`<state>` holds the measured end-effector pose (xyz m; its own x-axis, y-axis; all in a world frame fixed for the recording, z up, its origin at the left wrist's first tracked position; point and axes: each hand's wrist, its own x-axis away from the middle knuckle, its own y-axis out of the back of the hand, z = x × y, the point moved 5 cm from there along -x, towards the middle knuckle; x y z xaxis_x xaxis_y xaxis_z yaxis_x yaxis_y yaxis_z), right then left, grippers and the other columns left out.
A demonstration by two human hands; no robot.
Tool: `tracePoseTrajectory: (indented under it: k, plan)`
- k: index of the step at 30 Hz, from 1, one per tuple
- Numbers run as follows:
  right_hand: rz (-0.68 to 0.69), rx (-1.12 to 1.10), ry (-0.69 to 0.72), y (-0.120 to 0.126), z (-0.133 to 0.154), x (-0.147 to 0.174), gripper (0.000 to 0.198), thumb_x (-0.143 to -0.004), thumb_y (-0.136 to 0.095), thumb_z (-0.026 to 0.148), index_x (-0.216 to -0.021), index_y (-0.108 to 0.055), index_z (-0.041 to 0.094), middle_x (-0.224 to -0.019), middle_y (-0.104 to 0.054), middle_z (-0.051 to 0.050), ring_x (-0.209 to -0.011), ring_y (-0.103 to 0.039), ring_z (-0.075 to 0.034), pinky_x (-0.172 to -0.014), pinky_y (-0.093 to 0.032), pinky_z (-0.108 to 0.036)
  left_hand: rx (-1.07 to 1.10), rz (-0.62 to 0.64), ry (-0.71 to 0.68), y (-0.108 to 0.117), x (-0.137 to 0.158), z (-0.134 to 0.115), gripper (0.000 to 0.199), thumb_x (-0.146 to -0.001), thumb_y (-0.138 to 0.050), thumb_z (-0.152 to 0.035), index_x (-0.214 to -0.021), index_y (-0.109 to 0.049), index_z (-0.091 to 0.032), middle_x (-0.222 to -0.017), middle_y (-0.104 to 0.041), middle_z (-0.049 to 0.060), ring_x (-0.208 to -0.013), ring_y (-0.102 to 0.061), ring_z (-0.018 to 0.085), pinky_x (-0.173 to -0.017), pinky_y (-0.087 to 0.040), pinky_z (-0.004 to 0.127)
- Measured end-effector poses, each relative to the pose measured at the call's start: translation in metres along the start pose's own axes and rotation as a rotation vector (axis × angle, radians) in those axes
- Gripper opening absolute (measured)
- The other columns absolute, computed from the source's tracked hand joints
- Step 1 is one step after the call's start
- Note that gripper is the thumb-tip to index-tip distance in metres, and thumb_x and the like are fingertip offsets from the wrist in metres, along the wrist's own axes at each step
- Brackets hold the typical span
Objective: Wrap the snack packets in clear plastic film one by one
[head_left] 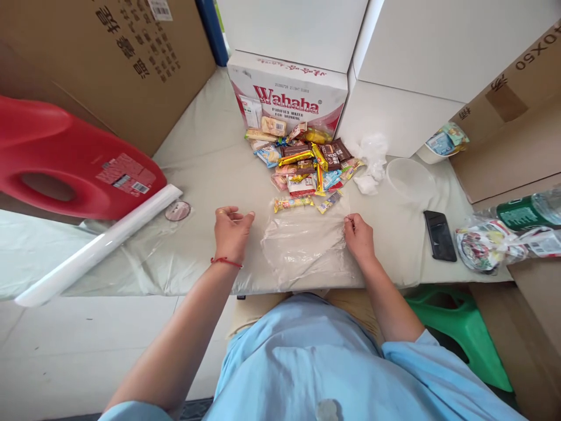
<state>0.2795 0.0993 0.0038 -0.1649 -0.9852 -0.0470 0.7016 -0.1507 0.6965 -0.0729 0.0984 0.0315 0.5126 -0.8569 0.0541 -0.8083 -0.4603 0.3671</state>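
Observation:
A clear plastic bag point(307, 245) lies spread and wrinkled on the covered table in front of me. My right hand point(360, 237) pinches its upper right edge. Off to the bag's left, my left hand point(232, 234) hovers apart from it, with its fingers loosely curled, the thumb held away and nothing between them. Just beyond the bag is a heap of wrapped snacks point(302, 164). A yellow snack stick point(293, 203) and a small packet point(330, 202) lie at the near side of the heap.
A Wahaha carton point(289, 96) stands behind the snacks. To the left are a red jug point(79, 158) and a white film roll point(100, 245). On the right are a clear round lid point(411, 180), a phone point(440, 235), a bottle point(528, 210) and crumpled plastic point(371, 164).

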Motion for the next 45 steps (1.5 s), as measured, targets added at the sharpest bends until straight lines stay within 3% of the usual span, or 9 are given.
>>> tracePoseTrajectory:
  k: [3, 8, 17, 22, 26, 32, 35, 39, 45]
  plan:
    - [0.004, 0.006, -0.004, 0.001, 0.001, -0.002, 0.030, -0.098, -0.042, 0.046, -0.096, -0.062, 0.025, -0.070, -0.066, -0.002, -0.065, -0.061, -0.022, -0.066, -0.045, -0.031, -0.077, -0.074, -0.154, 0.009, 0.027, -0.025, 0.015, -0.087, -0.066, -0.023, -0.096, -0.055, -0.021, -0.099, -0.059, 0.003, -0.086, -0.059, 0.015, -0.084, -0.049, 0.035]
    - [0.027, -0.029, -0.012, 0.001, -0.004, 0.000, 0.032, -0.097, -0.043, 0.048, -0.098, -0.064, 0.024, -0.072, -0.067, -0.002, -0.064, -0.061, -0.021, -0.066, -0.046, -0.031, -0.531, 0.310, -0.687, -0.035, 0.079, -0.040, 0.028, -0.100, -0.049, -0.037, -0.113, -0.069, -0.021, -0.125, -0.070, 0.013, -0.125, -0.061, 0.029, -0.109, -0.043, 0.049]
    - [-0.231, 0.184, 0.171, 0.054, -0.007, 0.025, 0.035, -0.099, -0.045, 0.038, -0.120, -0.065, 0.019, -0.114, -0.069, -0.017, -0.105, -0.066, -0.030, -0.095, -0.055, -0.050, -0.891, 0.630, -0.758, -0.042, 0.064, 0.016, 0.063, -0.105, -0.034, -0.050, -0.161, -0.038, -0.022, -0.171, -0.030, 0.015, -0.158, -0.031, 0.032, -0.126, -0.014, 0.066]
    - [0.186, 0.186, 0.546, 0.029, 0.011, 0.094, 0.031, -0.100, -0.053, 0.032, -0.127, -0.068, 0.031, -0.137, -0.065, -0.014, -0.127, -0.061, -0.031, -0.108, -0.053, -0.056, -0.874, 0.637, -0.761, -0.039, 0.065, 0.017, 0.063, -0.103, -0.038, -0.052, -0.160, -0.040, -0.025, -0.170, -0.033, 0.015, -0.156, -0.034, 0.033, -0.127, -0.009, 0.067]
    - [0.279, 0.132, 0.513, 0.044, -0.012, 0.110, 0.036, -0.100, -0.056, 0.035, -0.136, -0.064, 0.033, -0.146, -0.061, -0.013, -0.133, -0.060, -0.031, -0.108, -0.054, -0.057, -0.797, 0.663, -0.758, -0.026, 0.053, 0.027, 0.063, -0.100, -0.044, -0.053, -0.158, -0.044, -0.028, -0.167, -0.039, 0.013, -0.155, -0.038, 0.032, -0.128, -0.013, 0.064]
    - [-0.060, -0.013, 0.107, 0.093, -0.016, 0.016, 0.029, -0.101, -0.050, 0.048, -0.107, -0.069, 0.026, -0.105, -0.072, -0.011, -0.095, -0.071, -0.027, -0.079, -0.060, -0.044, -0.533, 0.521, -0.703, -0.008, 0.034, 0.001, 0.047, -0.095, -0.047, -0.036, -0.138, -0.062, -0.026, -0.153, -0.059, 0.009, -0.152, -0.041, 0.029, -0.124, -0.031, 0.055]
    - [-0.038, 0.041, 0.134, 0.076, 0.017, -0.073, 0.029, -0.100, -0.048, 0.042, -0.101, -0.068, 0.022, -0.094, -0.074, -0.008, -0.089, -0.068, -0.025, -0.088, -0.056, -0.043, -0.453, 0.458, -0.707, -0.020, 0.040, -0.018, 0.036, -0.098, -0.041, -0.029, -0.116, -0.072, -0.026, -0.129, -0.074, 0.006, -0.139, -0.055, 0.025, -0.120, -0.038, 0.050]
    - [-0.122, 0.342, 0.186, 0.036, 0.059, -0.182, 0.029, -0.099, -0.046, 0.030, -0.108, -0.069, 0.015, -0.115, -0.071, -0.017, -0.113, -0.061, -0.032, -0.103, -0.047, -0.049, -0.607, 0.572, -0.721, -0.053, 0.054, -0.010, 0.044, -0.102, -0.040, -0.037, -0.134, -0.067, -0.022, -0.147, -0.064, 0.012, -0.145, -0.050, 0.030, -0.120, -0.036, 0.057]
    - [0.018, 0.563, 0.082, -0.006, 0.069, -0.239, 0.049, -0.093, -0.063, 0.045, -0.127, -0.064, 0.010, -0.133, -0.062, -0.025, -0.130, -0.047, -0.041, -0.103, -0.047, -0.056, -0.821, 0.550, -0.784, -0.063, 0.060, 0.012, 0.054, -0.106, -0.033, -0.039, -0.155, -0.049, -0.024, -0.165, -0.043, 0.013, -0.154, -0.038, 0.031, -0.126, -0.021, 0.063]
